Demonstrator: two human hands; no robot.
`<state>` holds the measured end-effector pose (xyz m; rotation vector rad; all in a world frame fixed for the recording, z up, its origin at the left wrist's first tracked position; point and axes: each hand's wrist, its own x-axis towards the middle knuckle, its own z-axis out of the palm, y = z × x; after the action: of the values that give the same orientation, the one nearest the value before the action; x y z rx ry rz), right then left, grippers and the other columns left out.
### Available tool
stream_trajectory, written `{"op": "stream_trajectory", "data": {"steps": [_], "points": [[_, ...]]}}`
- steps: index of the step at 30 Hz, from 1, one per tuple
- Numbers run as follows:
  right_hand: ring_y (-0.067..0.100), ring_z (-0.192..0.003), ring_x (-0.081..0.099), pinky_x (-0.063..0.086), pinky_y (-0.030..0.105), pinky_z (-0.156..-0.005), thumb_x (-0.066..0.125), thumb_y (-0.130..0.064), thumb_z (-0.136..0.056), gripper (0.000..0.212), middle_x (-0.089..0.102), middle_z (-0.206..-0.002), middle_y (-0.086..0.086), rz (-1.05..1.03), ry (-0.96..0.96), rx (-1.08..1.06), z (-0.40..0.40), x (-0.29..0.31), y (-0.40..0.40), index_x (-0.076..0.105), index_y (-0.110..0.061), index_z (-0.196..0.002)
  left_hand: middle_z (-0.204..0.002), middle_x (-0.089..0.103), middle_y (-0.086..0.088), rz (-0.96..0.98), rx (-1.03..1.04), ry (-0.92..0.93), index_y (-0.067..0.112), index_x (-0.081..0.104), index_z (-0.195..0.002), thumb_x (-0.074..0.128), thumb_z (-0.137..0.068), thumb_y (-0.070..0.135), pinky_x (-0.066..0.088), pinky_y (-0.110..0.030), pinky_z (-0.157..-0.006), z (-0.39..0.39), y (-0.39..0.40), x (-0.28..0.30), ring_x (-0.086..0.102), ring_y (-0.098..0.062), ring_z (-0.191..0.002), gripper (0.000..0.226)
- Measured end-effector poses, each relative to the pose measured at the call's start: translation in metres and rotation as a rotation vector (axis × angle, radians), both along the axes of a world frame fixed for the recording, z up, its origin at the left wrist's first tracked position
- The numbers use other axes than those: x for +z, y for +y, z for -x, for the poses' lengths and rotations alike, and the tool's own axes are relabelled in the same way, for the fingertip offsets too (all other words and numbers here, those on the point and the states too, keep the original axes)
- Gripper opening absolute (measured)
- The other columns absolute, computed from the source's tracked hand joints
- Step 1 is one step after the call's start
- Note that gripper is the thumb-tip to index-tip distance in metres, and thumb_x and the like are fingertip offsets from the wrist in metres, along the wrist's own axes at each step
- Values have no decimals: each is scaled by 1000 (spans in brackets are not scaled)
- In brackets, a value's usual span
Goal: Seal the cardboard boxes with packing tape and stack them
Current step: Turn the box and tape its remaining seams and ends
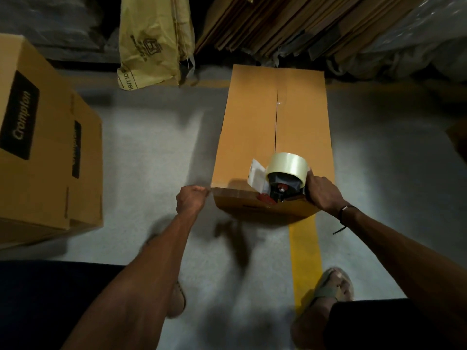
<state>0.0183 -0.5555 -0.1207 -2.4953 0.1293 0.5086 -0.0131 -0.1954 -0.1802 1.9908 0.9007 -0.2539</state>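
Note:
A tall brown cardboard box [250,127] stands on the floor in front of me, its top flaps closed with a dark seam running down the middle. On the box's near edge sits a tape dispenser [280,183] with a clear tape roll. My right hand [322,189] grips the dispenser's handle from the right. My left hand [190,200], at the box's near left corner, pinches the free end of a clear tape strip stretched along the near top edge toward the dispenser.
Two printed cardboard boxes [38,152] stand stacked at the left. Flattened cardboard sheets [290,24] and a yellowish sack [154,44] lean at the back. A yellow floor line [304,248] runs under the box. My sandalled feet [331,286] are below.

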Motion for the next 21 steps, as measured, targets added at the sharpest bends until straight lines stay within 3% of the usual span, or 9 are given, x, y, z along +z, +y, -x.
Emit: {"op": "stream_trajectory", "data": {"steps": [2,4,6,9,13,16,21], "points": [[17,-57,39,27,31,-57,32,-19,-111,46,52,-69,3,33,12,3,0,-3,-2,35,7,-149,-102,76,-3,-20,9,29,26,74,-90,86,-82,26,59,-40,-92,8,0,-3,71,-27,-97,14],[12,-55,40,23,23,-53,23,-26,-113,54,49,-63,-3,82,28,29,-2,-6,-3,54,16,-129,-104,76,-7,-89,56,-18,24,72,-90,74,-89,11,58,-37,-89,12,-1,-1,71,-31,-99,13],[10,-54,40,22,20,-51,18,-30,-113,63,47,-60,-5,94,23,55,-2,-9,-4,57,19,-120,-105,75,-10,-183,114,-125,17,74,-95,60,-97,6,51,-33,-81,11,-8,9,69,-33,-101,17],[11,-54,42,23,21,-52,15,-35,-113,68,48,-60,-3,102,5,93,-2,-7,-3,57,18,-120,-107,74,-10,-177,98,-263,10,73,-105,64,-102,27,44,-30,-79,-4,-27,26,66,-26,-97,20],[12,-56,42,23,25,-53,13,-44,-111,74,47,-62,-1,137,-46,126,-1,1,1,58,14,-120,-115,69,-8,-119,-63,-175,13,66,-115,87,-81,43,48,-33,-84,-18,-50,24,64,-27,-106,50],[19,-60,48,30,32,-58,2,-59,-104,85,51,-62,3,168,-165,179,-3,5,6,66,-3,-97,-112,68,-8,-187,-54,-203,16,64,-108,92,-72,44,53,-46,-91,-16,-54,15,64,-31,-108,53],[24,-60,51,46,38,-66,10,-55,-108,67,51,-61,5,274,-219,254,-8,19,16,50,-18,-69,-113,67,-7,-231,-37,-225,15,64,-108,90,-76,43,50,-51,-95,-13,-58,17,62,-31,-111,49]]}}
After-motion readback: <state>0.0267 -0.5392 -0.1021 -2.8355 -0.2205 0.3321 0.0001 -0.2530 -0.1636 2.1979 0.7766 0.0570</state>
